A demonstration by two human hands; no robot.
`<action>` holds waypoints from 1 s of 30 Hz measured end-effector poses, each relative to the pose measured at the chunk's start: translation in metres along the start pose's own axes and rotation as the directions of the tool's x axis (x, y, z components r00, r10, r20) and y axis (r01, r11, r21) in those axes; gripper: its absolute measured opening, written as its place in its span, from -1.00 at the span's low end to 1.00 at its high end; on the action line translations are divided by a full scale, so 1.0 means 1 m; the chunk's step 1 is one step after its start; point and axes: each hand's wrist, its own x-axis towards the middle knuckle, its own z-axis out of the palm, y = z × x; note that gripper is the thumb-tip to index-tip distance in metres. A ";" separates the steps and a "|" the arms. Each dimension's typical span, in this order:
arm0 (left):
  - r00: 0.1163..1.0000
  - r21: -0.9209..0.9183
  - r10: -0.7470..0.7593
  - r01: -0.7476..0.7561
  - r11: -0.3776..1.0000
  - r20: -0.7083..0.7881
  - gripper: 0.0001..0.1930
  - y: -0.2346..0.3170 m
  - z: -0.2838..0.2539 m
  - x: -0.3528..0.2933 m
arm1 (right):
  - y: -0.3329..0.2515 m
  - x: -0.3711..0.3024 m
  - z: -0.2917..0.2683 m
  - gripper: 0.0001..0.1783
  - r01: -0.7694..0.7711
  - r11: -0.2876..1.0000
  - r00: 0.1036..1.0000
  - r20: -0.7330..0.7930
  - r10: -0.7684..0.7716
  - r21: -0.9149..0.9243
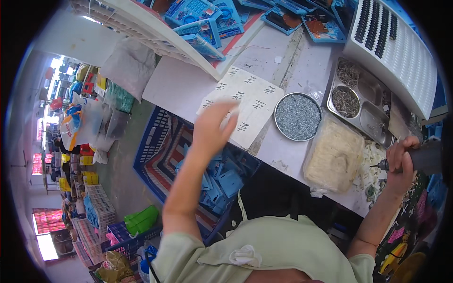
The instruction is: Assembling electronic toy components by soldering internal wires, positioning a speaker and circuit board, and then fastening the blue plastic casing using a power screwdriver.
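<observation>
My left hand point(213, 123) is over a pale board point(252, 89) marked with handwritten characters. It is slightly blurred, with thumb and fingers apart and nothing visible between them. At the right, my right hand point(402, 158) is closed around a dark grey electric screwdriver point(424, 158), whose thin bit points left. Between my hands stand a round metal dish point(298, 116) full of small silvery screws and a cream-coloured, spongy-looking block point(334, 155) in clear plastic. A steel compartment tray point(373, 118) holding small metal parts lies beyond the block.
Blue plastic panels point(193, 12) fill a white crate at the far left. More blue casings point(325, 26) lie at the back. A white rack point(391, 52) with black pegs stands far right. Below the table, a blue basket point(141, 160) holds blue plastic pieces. White scraps point(370, 165) lie near the screwdriver.
</observation>
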 end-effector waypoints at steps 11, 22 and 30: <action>0.789 0.786 -0.223 -0.450 0.424 0.573 -0.73 -0.074 -0.025 0.277 | -0.029 -0.002 -0.022 -0.19 0.058 0.941 0.998 -0.013 -0.066 -0.334; 0.582 0.580 -0.219 -0.560 0.591 0.784 -0.79 -0.111 -0.043 0.242 | -0.027 -0.034 0.014 -0.28 0.102 0.686 0.802 -0.348 -0.486 -0.721; 0.842 0.023 0.180 -0.222 0.975 0.508 -0.74 0.036 -0.092 0.216 | 0.022 -0.084 0.075 -0.60 -0.176 0.983 0.984 0.014 0.177 -0.048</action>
